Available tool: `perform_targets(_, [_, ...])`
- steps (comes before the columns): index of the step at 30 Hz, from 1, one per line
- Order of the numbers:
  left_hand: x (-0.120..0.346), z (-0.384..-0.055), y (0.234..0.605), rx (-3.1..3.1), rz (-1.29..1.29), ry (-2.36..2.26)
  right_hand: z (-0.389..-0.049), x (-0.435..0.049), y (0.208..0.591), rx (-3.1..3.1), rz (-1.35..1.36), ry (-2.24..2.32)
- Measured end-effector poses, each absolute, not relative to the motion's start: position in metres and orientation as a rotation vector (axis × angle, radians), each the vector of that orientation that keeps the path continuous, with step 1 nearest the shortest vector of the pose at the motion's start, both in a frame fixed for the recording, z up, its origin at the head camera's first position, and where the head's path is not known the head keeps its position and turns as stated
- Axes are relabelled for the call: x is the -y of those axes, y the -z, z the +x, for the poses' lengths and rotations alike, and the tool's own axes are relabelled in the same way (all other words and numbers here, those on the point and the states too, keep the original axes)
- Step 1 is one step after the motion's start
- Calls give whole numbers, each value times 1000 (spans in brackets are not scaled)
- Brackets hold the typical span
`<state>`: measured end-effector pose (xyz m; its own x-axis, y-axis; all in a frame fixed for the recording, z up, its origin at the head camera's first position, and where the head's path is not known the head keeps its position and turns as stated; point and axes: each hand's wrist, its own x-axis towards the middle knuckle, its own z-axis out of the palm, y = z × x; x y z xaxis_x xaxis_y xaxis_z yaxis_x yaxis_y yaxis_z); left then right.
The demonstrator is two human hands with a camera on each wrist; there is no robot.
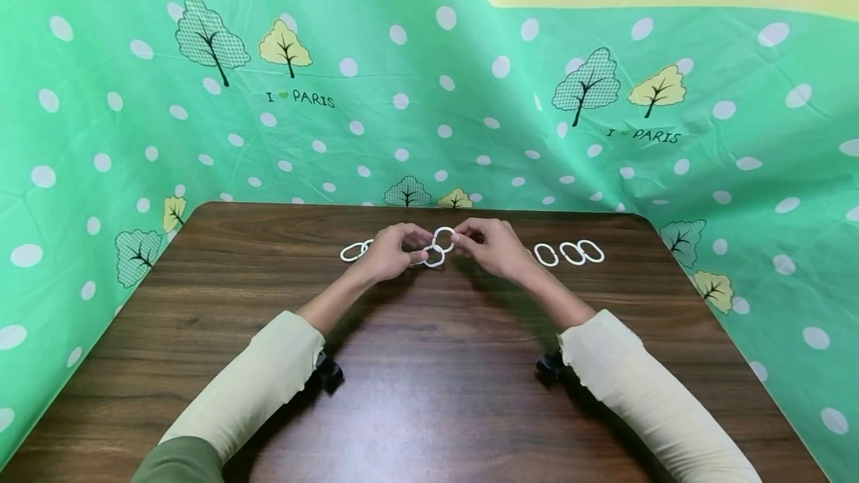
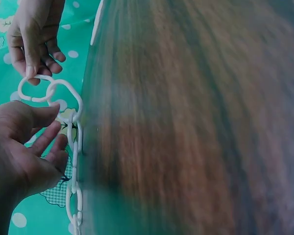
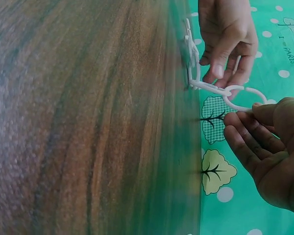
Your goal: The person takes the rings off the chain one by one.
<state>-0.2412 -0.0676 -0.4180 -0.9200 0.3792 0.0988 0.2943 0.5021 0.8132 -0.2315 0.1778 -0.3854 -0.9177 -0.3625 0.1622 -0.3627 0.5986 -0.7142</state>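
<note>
My right hand (image 1: 493,248) pinches a white plastic ring link (image 1: 444,228) between thumb and fingers, raised over the far part of the table. That link has a small gap in its side and passes through a second white link (image 2: 80,100). The second link joins a chain of white links (image 2: 74,169) lying toward the left. My left hand (image 1: 389,253) is beside the joined links, with its thumb and fingers apart and nothing gripped between them in the left wrist view. In the head view it hides part of the chain.
Several white links (image 1: 550,265) lie on the table right of my right hand, two of them overlapping. The brown wooden table (image 1: 429,364) ends at its far edge just behind the links. A green dotted curtain (image 1: 429,118) hangs around it.
</note>
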Motion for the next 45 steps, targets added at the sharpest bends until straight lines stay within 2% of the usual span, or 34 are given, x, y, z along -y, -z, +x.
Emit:
perform_targets(8, [69, -241, 422, -2700, 652, -1246, -229, -177, 387, 2806, 637, -1268])
perform_targets(45, [61, -241, 416, -2570, 699, -1440, -229, -177, 391, 2792, 696, -978])
